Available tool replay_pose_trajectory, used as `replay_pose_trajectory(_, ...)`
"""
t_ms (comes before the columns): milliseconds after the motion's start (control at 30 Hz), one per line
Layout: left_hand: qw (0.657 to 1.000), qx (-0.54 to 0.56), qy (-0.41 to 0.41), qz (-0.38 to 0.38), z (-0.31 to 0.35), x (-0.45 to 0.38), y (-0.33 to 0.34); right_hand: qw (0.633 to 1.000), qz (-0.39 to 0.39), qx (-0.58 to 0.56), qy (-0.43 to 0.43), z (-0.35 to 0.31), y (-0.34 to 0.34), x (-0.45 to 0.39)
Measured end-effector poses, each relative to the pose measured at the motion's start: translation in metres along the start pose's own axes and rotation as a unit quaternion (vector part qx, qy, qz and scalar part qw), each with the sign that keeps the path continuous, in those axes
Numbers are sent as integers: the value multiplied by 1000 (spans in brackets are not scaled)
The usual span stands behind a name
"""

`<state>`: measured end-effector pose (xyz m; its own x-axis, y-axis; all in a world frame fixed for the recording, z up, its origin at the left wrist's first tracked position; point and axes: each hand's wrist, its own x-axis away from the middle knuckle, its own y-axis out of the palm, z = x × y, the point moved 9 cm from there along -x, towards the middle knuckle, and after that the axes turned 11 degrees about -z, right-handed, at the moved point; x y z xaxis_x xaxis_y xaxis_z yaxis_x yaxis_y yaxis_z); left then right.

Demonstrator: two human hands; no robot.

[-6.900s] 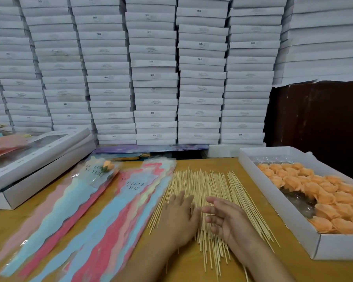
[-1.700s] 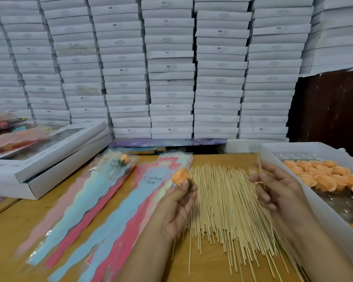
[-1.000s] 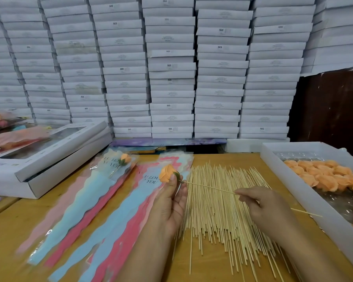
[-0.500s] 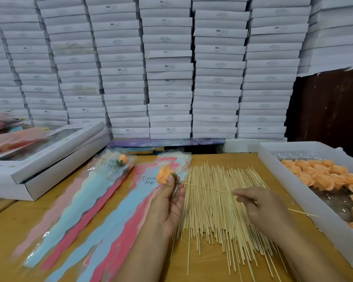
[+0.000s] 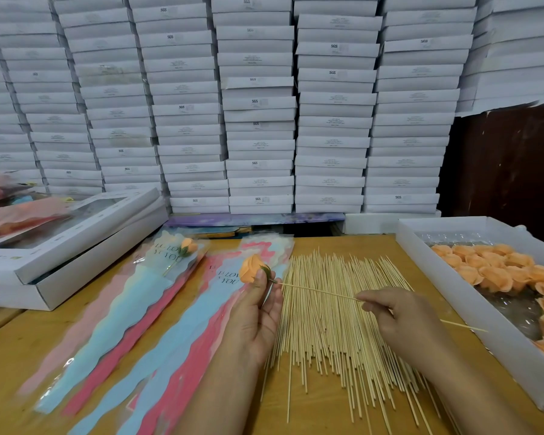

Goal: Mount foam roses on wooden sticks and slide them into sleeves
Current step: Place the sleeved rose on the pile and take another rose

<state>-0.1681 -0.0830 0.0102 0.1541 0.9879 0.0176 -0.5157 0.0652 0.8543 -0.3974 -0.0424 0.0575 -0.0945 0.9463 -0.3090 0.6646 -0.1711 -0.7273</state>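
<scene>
At centre frame, the left hand point(image 5: 255, 312) pinches the orange foam rose point(image 5: 251, 272); the right hand point(image 5: 402, 315) pinches a thin wooden stick point(image 5: 318, 291), whose tip now meets the rose's green base, no longer apart. Mounting looks nearly finished; sleeving comes next.

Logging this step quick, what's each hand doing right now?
Left hand: closed, pinching the orange foam rose at its base.
Right hand: closed, pinching the wooden stick whose tip meets the rose's base.
</scene>
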Motion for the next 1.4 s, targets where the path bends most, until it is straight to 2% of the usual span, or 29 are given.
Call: replay_pose_trajectory(1400, 1000, 10, 1, 4, -1, 2, 0, 1000, -14, 13, 9, 2, 4, 0)
